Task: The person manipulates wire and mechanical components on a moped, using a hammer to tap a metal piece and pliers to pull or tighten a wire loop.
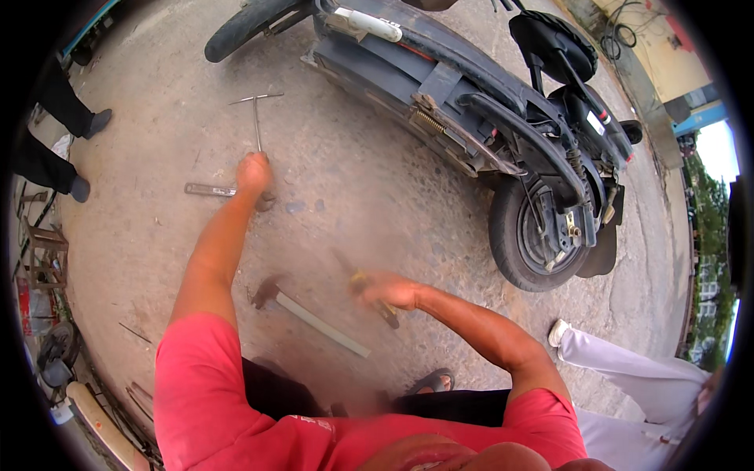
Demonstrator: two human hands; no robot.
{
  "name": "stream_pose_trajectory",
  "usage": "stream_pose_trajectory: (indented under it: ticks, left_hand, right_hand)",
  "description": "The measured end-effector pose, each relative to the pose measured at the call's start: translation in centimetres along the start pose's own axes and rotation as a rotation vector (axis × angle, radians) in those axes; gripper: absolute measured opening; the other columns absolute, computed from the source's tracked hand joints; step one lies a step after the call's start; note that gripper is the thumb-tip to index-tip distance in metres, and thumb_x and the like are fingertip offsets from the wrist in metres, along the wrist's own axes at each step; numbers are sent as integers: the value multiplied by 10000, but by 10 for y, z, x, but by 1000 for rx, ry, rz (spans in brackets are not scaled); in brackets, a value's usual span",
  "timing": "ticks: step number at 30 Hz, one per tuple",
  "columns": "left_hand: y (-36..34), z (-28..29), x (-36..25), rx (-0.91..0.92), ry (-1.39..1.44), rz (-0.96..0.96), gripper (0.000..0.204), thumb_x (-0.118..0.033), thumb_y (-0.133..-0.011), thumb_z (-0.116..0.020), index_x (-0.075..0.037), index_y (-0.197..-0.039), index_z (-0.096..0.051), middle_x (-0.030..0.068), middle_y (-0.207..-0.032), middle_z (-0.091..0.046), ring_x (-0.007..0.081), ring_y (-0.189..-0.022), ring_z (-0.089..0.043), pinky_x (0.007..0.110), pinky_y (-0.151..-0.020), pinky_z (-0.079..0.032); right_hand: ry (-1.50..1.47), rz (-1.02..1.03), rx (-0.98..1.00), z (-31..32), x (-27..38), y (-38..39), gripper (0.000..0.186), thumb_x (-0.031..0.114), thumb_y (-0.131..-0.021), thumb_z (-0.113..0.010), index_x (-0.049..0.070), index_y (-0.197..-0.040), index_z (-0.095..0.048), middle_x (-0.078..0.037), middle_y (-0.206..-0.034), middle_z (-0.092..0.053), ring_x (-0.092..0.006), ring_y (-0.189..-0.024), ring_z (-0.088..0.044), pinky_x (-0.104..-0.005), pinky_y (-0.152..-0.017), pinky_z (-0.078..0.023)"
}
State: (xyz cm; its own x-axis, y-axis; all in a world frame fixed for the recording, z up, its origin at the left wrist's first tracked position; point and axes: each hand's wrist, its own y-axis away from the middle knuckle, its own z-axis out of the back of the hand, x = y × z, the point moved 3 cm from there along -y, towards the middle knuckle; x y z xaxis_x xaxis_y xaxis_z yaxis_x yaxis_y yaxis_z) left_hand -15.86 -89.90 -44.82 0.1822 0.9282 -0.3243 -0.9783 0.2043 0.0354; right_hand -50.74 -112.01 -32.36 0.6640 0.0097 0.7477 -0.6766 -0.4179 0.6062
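Observation:
My left hand (254, 174) is closed around the lower end of a T-handle wrench (257, 122), whose crossbar points away from me. Just beside that hand lies an adjustable wrench (210, 190), partly covered by my wrist. Over the ground in front of me, my right hand (386, 291) is closed on a long yellow-and-dark tool (387, 314); motion smears it, and its kind is unclear. Between my arms rests a hammer (322, 324) with a pale handle and a rusty head.
An electric scooter (471, 118) lies tipped on its side ahead, its rear wheel (534, 235) to the right. At the far left stands a person in dark trousers (59, 102); another in pale trousers (628, 369) is at my right. A small wooden stool (45, 243) stands left.

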Motion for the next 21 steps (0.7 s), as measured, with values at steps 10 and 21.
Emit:
stream_pose_trajectory:
  ticks: [10,21]
  left_hand:
    - [25,31,-21,697,909,462,119,-118,-803,-721,-62,-848,-627,45,-794,-594,148,-595,-515,419,-622,-515]
    - [247,30,-104,1365,1056,-164,427,-282,-881,-732,29,-1149,-614,105,-1028,-640,172,-826,-605,338,-759,-529]
  right_hand:
    - [-482,-58,-26,32,3,-24,274,213,-846,-630,60,-1056,-545,-87,-1010,-608,-202,-890,-589,-381,-773,-506]
    - [-751,48,-105,29,12,-51,625,230,-867,-560,27,-1431,-383,-217,-1285,-553,-358,-1104,-602,-491,-961,-495]
